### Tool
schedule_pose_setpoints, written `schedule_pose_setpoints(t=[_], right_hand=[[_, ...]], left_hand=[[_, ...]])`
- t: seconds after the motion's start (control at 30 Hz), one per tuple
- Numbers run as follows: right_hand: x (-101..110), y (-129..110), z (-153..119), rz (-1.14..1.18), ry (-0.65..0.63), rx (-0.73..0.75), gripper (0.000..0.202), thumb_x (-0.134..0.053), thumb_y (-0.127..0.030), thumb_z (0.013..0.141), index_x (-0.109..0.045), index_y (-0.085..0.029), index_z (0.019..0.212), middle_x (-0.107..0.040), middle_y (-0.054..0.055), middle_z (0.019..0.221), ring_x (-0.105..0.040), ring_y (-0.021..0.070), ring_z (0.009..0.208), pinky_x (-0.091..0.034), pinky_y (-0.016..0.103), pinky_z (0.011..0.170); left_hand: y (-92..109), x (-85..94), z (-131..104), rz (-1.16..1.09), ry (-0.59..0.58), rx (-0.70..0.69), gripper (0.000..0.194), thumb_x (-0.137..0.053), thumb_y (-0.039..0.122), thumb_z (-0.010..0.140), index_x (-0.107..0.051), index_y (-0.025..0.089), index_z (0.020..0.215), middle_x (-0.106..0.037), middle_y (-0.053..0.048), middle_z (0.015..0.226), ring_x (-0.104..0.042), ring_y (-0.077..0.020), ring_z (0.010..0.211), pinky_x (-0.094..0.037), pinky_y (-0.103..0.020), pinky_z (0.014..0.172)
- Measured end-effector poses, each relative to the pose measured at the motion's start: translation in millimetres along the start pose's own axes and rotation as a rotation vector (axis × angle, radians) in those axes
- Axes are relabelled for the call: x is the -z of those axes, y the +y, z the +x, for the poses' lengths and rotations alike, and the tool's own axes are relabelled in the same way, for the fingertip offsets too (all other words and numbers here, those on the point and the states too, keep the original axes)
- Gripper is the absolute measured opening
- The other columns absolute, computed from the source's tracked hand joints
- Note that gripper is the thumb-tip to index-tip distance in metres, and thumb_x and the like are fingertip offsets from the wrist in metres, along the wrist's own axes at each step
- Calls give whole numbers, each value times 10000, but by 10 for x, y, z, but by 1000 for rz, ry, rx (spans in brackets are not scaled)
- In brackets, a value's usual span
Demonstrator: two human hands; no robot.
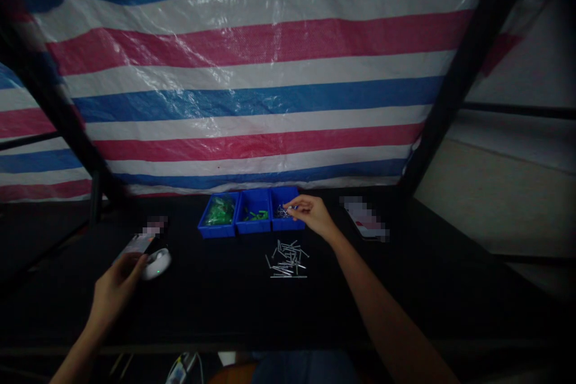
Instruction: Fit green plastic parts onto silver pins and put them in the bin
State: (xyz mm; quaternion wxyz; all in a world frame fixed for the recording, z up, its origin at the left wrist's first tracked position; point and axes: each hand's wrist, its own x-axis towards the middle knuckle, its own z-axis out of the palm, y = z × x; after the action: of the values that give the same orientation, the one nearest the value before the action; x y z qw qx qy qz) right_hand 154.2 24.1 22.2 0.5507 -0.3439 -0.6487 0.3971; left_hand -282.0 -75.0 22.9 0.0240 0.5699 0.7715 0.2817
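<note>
My right hand [312,214] reaches over the right blue bin [288,224], fingertips pinched together around a tiny pale thing too small to name. Small metal pieces [281,212] lie in that bin. On the left, my left hand [117,281] has its fingers curled at the near end of a pale flat package [137,244], partly blurred out. Its thumb side is beside a white rounded device [158,264] with a small green light. What the left fingers grip is hidden. A loose pile of metal screws [288,258] lies on the black table in front of the bins.
The middle blue bin [254,227] holds green wall plugs [257,215]. In the left blue bin [216,231] is a green plastic bag [220,211]. A flat packet [365,219] lies at right. Behind hangs a striped tarp [261,96] between dark frame posts [454,81].
</note>
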Motion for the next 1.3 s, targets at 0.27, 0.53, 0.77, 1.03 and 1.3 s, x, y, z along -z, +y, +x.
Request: schedule_pose_setpoints(t=[0.27, 0.53, 0.77, 1.03, 1.3], right_hand=[[55, 94, 10, -291, 128, 10, 196, -641, -371, 658, -648, -193, 739, -653, 30, 696, -543, 141, 525, -408, 267, 506], [108, 148, -19, -783, 206, 66, 129, -628, -365, 691, -669, -256, 744, -628, 36, 785, -509, 216, 784, -389, 333, 689], [114, 181, -15, -801, 183, 70, 172, -607, -351, 725, -673, -229, 827, -632, 58, 866, -487, 232, 881, -374, 356, 791], [106, 170, -16, -851, 177, 75, 177, -589, -340, 743, -670, -225, 850, -633, 43, 875, -490, 218, 886, -370, 338, 825], [105, 165, -15, -849, 161, 81, 187, -578, -338, 752, -669, -224, 867, -633, 48, 876, -487, 216, 886, -369, 337, 815]], left_hand=[[-100, 18, -31, 3, -3, 1, 460, -425, 562, 737, -579, 192, 962, -665, -61, 883, -631, -240, 808, -489, -266, 634], [-148, 32, -4, -21, -1, -25, 454, -432, 537, 740, -568, 170, 971, -665, -66, 900, -628, -222, 815, -484, -249, 660], [-131, 71, 111, 90, -140, -153, 439, -441, 511, 756, -560, 182, 1021, -663, -36, 943, -624, -224, 831, -460, -242, 679], [-130, 135, 149, 181, -114, -215, 448, -418, 527, 765, -577, 204, 1032, -655, -61, 976, -628, -235, 818, -457, -254, 641], [-176, 110, 162, 226, -95, -289, 429, -405, 494, 778, -587, 194, 1025, -617, -77, 1060, -615, -227, 844, -448, -270, 668]])
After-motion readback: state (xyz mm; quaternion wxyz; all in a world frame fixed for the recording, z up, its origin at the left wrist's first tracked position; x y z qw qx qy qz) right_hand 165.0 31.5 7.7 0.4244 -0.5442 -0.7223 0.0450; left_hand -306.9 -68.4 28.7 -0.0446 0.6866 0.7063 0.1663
